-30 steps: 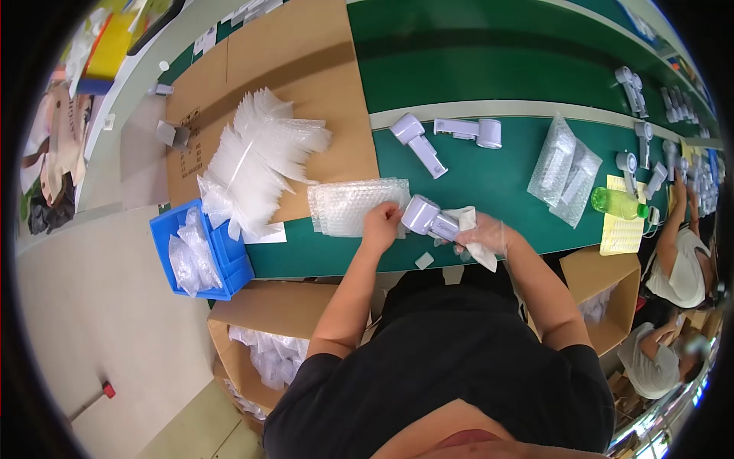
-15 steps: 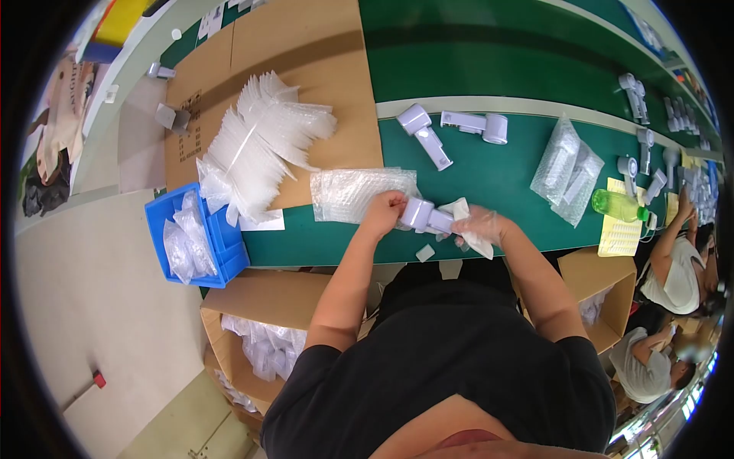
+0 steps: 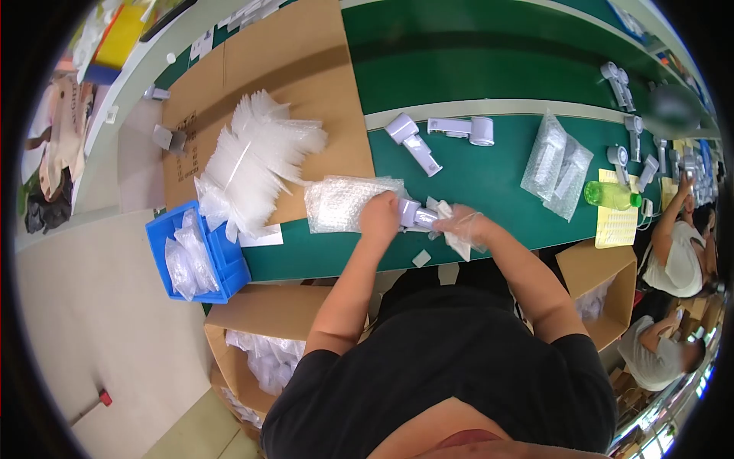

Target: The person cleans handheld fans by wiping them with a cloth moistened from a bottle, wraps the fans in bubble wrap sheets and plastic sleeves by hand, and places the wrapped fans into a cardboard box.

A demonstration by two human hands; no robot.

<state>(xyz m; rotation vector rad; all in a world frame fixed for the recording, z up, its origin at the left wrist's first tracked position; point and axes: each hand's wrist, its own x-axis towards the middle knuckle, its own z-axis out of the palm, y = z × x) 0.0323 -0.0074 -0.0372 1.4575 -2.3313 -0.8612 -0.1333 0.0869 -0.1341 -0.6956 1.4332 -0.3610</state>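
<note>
My left hand [image 3: 380,217] is closed at the round head of a pale purple handheld device [image 3: 417,216]; its fingertips are partly hidden. At the other end of that device, my right hand [image 3: 464,225], in a thin clear glove, grips the handle together with a white cloth [image 3: 456,239]. Flat bubble-wrap bags [image 3: 332,205] lie on the table just left of and under my left hand. A small white block [image 3: 421,258] rests near the table edge below the device. Two similar devices [image 3: 414,144] [image 3: 462,130] lie farther back.
Fanned clear bags [image 3: 252,157] cover part of a cardboard sheet [image 3: 298,46]. A blue bin [image 3: 157,239] holds wrapped items. Bubble-wrapped devices [image 3: 556,164] and a green bottle [image 3: 612,196] sit on the right. Open cartons [image 3: 267,306] [image 3: 596,264] flank me below the table. Co-workers [image 3: 677,260] sit far right.
My left hand has turned and closed more fully over the device's head end. The device and both hands have shifted slightly left in view, as the whole view has moved a little.
</note>
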